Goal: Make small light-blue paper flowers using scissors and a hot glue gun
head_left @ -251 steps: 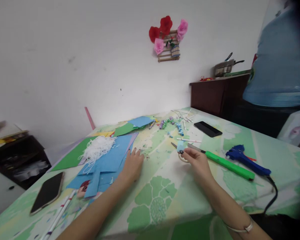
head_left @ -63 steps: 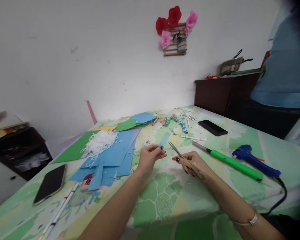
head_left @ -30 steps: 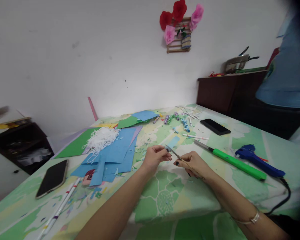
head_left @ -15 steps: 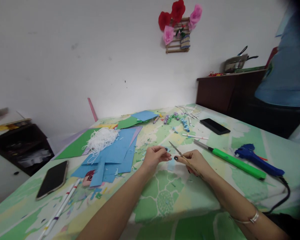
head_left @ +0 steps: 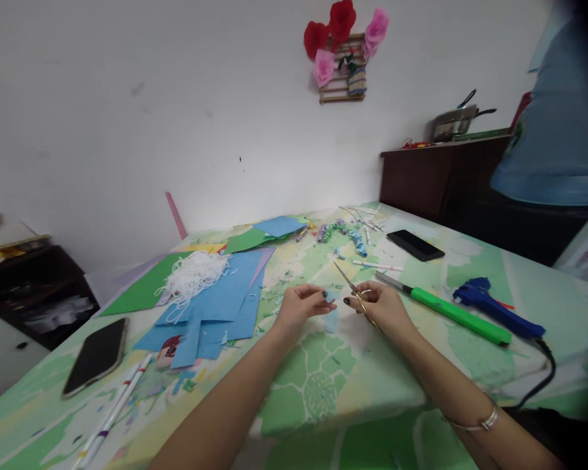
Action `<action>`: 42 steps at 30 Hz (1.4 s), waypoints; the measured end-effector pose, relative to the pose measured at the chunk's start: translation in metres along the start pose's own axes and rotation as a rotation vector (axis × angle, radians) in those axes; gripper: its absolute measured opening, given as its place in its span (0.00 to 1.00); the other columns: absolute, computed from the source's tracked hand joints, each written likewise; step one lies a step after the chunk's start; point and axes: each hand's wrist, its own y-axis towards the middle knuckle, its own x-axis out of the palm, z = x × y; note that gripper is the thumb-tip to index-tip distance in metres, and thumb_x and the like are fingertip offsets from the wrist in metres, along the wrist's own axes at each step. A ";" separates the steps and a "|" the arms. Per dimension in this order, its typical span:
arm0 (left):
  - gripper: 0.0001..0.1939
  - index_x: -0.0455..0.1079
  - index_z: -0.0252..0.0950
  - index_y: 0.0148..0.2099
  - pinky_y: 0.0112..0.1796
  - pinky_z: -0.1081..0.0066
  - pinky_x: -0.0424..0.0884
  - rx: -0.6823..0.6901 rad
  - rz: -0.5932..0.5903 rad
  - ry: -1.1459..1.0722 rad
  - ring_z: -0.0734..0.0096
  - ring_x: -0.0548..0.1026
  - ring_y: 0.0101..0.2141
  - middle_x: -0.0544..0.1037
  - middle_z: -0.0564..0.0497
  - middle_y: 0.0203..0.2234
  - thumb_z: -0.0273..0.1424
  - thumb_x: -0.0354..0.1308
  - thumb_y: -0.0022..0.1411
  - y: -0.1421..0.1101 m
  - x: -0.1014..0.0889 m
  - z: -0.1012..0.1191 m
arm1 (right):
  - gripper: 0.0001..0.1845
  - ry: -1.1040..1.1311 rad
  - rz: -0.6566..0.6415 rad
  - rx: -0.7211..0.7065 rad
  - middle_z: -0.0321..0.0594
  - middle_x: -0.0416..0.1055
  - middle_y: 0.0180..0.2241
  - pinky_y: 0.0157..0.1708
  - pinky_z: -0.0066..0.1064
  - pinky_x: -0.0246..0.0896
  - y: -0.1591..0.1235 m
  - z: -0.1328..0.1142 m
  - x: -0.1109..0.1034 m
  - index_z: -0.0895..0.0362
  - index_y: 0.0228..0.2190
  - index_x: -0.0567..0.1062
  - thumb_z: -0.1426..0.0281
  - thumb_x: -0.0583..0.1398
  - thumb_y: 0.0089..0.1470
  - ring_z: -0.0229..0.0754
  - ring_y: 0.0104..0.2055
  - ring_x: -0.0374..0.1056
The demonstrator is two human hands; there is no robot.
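Observation:
My left hand (head_left: 304,307) is closed in a pinch above the table. A hint of blue shows at its fingertips, too small to make out. Gold-handled scissors (head_left: 349,281) are in my right hand (head_left: 379,305), their blades pointing up and to the left, close to my left fingertips but apart from them. A pale blue paper strip (head_left: 332,321) lies on the cloth between my hands. Blue paper sheets (head_left: 220,301) are stacked left of my left hand, with a heap of white string (head_left: 193,277) on top.
A green-handled cutter (head_left: 460,314) and a blue glue gun (head_left: 500,310) with a cord lie at right. One phone (head_left: 415,245) is behind them, another phone (head_left: 97,356) at far left. Rolled paper pieces (head_left: 340,234) and scraps lie at the back; white sticks (head_left: 115,408) at front left.
The scissors have turned more upright in my right hand, and their gold handles show more. My left hand keeps its pinch. The whole view has shifted slightly.

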 end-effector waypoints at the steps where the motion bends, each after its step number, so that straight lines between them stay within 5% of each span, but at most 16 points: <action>1: 0.09 0.67 0.29 0.31 0.31 0.70 0.72 -0.019 -0.024 0.001 0.65 0.77 0.27 0.77 0.44 0.23 0.28 0.61 0.46 -0.001 0.001 0.001 | 0.17 0.102 -0.034 0.006 0.34 0.67 0.17 0.14 0.24 0.47 -0.001 -0.002 0.001 0.59 0.28 0.68 0.62 0.64 0.35 0.33 0.14 0.56; 6: 0.10 0.63 0.32 0.31 0.28 0.68 0.73 -0.093 -0.165 0.089 0.65 0.76 0.23 0.77 0.45 0.20 0.29 0.61 0.46 -0.006 0.008 -0.003 | 0.20 0.358 -0.132 -0.027 0.35 0.70 0.22 0.16 0.24 0.54 -0.006 -0.010 0.003 0.57 0.28 0.65 0.68 0.67 0.30 0.33 0.18 0.61; 13: 0.16 0.58 0.35 0.34 0.26 0.65 0.73 0.070 -0.242 0.174 0.65 0.76 0.22 0.77 0.49 0.19 0.30 0.62 0.45 -0.008 0.010 -0.013 | 0.19 0.357 -0.196 0.010 0.35 0.70 0.22 0.19 0.25 0.55 -0.007 -0.012 0.005 0.58 0.28 0.65 0.70 0.66 0.30 0.34 0.20 0.63; 20: 0.15 0.62 0.33 0.36 0.28 0.65 0.73 0.103 -0.341 0.168 0.65 0.76 0.24 0.77 0.47 0.22 0.31 0.62 0.47 -0.012 0.011 -0.008 | 0.19 0.503 -0.302 0.102 0.34 0.69 0.23 0.17 0.23 0.51 -0.012 -0.014 0.000 0.58 0.29 0.67 0.71 0.67 0.32 0.30 0.17 0.60; 26: 0.18 0.66 0.32 0.40 0.35 0.61 0.72 0.110 -0.470 0.038 0.60 0.77 0.30 0.78 0.43 0.28 0.32 0.63 0.46 -0.012 0.008 -0.005 | 0.21 0.698 -0.420 0.170 0.33 0.67 0.24 0.20 0.25 0.57 -0.011 -0.013 -0.004 0.58 0.32 0.68 0.71 0.67 0.32 0.33 0.20 0.63; 34: 0.13 0.72 0.29 0.33 0.23 0.70 0.71 0.063 -0.364 0.101 0.64 0.76 0.22 0.77 0.45 0.21 0.34 0.63 0.45 -0.012 0.008 -0.006 | 0.20 0.631 -0.494 0.134 0.32 0.66 0.22 0.18 0.23 0.51 -0.013 -0.012 -0.001 0.58 0.32 0.68 0.69 0.67 0.34 0.31 0.19 0.61; 42: 0.15 0.73 0.29 0.32 0.17 0.75 0.68 0.012 -0.173 0.206 0.65 0.76 0.20 0.77 0.45 0.23 0.36 0.63 0.44 -0.008 0.006 -0.005 | 0.23 0.568 -0.250 0.044 0.35 0.68 0.24 0.16 0.22 0.48 -0.009 -0.010 -0.001 0.58 0.32 0.67 0.65 0.67 0.33 0.29 0.18 0.57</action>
